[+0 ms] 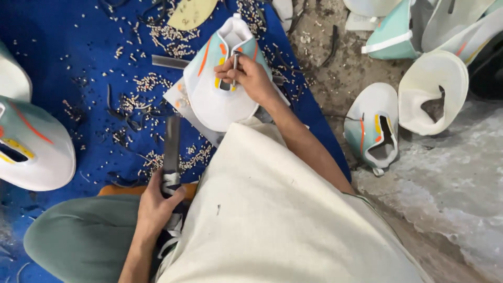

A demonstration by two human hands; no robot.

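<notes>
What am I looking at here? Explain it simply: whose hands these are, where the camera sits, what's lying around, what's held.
There is no machine, just a person working with bare hands. The one picture comes from a camera on their head, looking down. The right hand pins a thin metal punch upright on a white and mint shoe upper. The left hand grips a flat metal bar by its wrapped handle. Beneath lies a blue mat strewn with small punched bits. More uppers lie on the floor.
</notes>
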